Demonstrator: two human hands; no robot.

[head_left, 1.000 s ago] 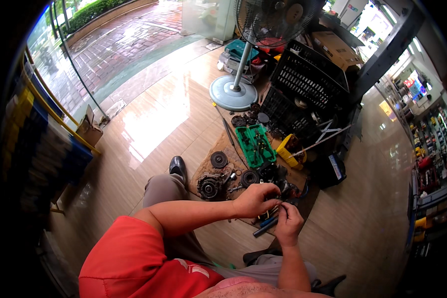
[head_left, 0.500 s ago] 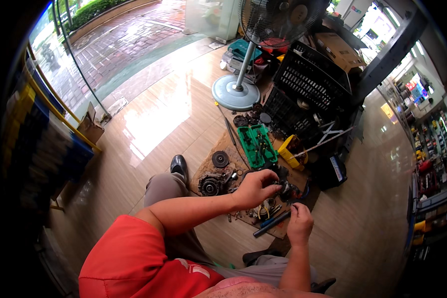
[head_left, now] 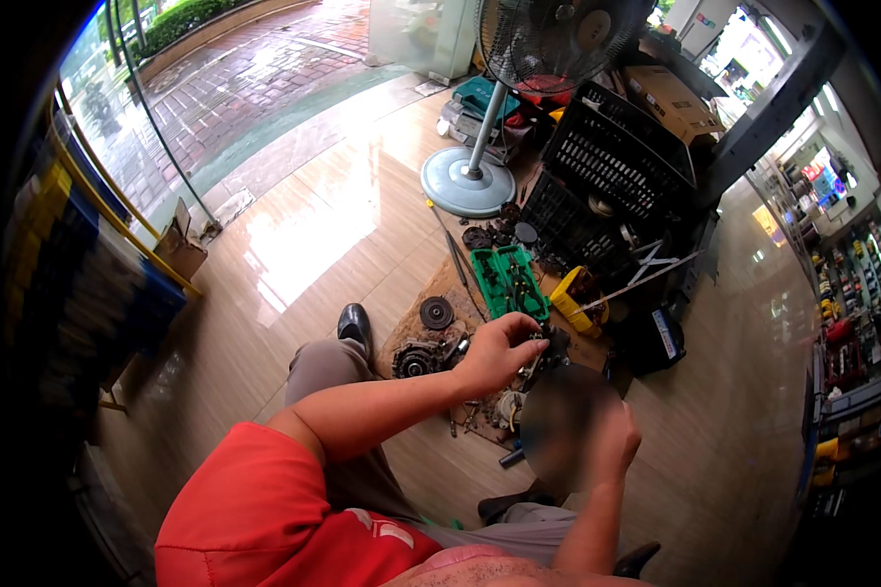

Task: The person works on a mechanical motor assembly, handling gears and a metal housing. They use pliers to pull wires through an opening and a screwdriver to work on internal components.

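My left hand (head_left: 499, 354) reaches over the board, its fingers curled and thumb drawn toward them above a dark metal part (head_left: 552, 348). What lies between the fingertips is too small to make out. Farther right is my right hand (head_left: 617, 435), with its fingers smeared by a round blurred patch that also hides whatever is beside them. A round metal machine part (head_left: 416, 363) and a dark disc (head_left: 436, 313) lie left of my left hand. Beyond it sits an open green tool case (head_left: 507, 284). The end of a dark tube (head_left: 511, 458) pokes out below the blur.
A stained cardboard sheet (head_left: 406, 328) lies under the parts. Behind stand a pedestal fan (head_left: 468, 183) and black crates (head_left: 612, 147). A yellow container (head_left: 576, 303) and a black box (head_left: 653, 340) are to the right. My shoe (head_left: 354, 326) is beside the sheet.
My left hand has shifted slightly up and left. My right hand has moved right and a little down, and a blurred patch now covers the area beside it.
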